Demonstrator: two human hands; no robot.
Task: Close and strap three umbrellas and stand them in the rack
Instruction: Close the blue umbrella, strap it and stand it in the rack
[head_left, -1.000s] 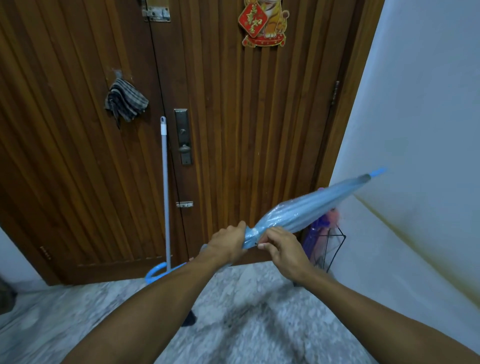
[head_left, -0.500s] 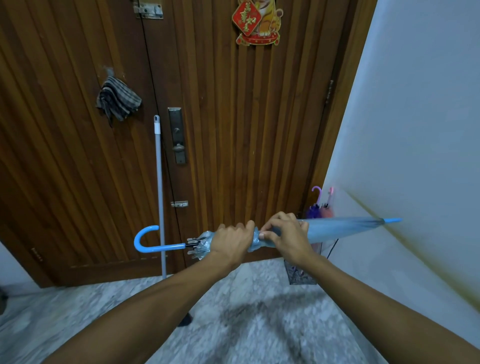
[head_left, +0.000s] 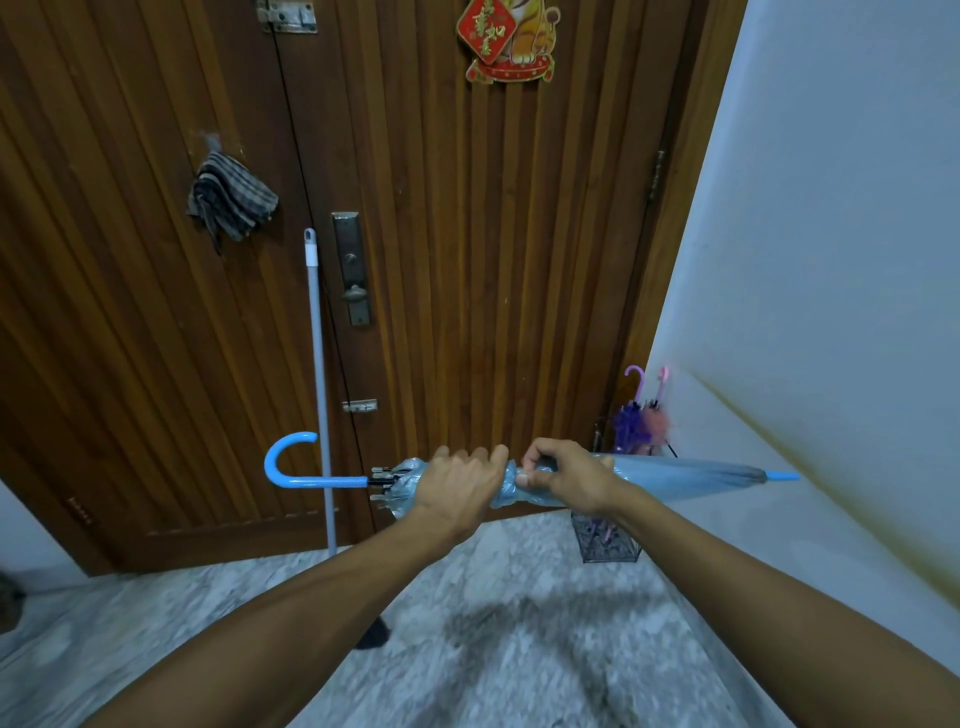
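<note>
I hold a closed blue umbrella (head_left: 680, 477) level in front of me, its curved handle to the left and its tip to the right. My left hand (head_left: 457, 486) is wrapped around the folded canopy near the rib ends. My right hand (head_left: 566, 475) grips the canopy just to the right of it, thumb and fingers pinching at the fabric. In the corner by the door stands a black wire rack (head_left: 605, 543). A purple umbrella (head_left: 629, 421) and a pink umbrella (head_left: 658, 415) stand in it with handles up.
A brown wooden double door (head_left: 467, 260) fills the view ahead. A grey mop pole (head_left: 317, 374) leans on it, and a striped cloth (head_left: 231, 200) hangs at the left. A white wall (head_left: 831, 260) runs along the right. The floor (head_left: 493, 634) is grey marble.
The blue umbrella swung down from a tilt with its tip raised to level. The handle came up at the left, and both hands stayed on the canopy.
</note>
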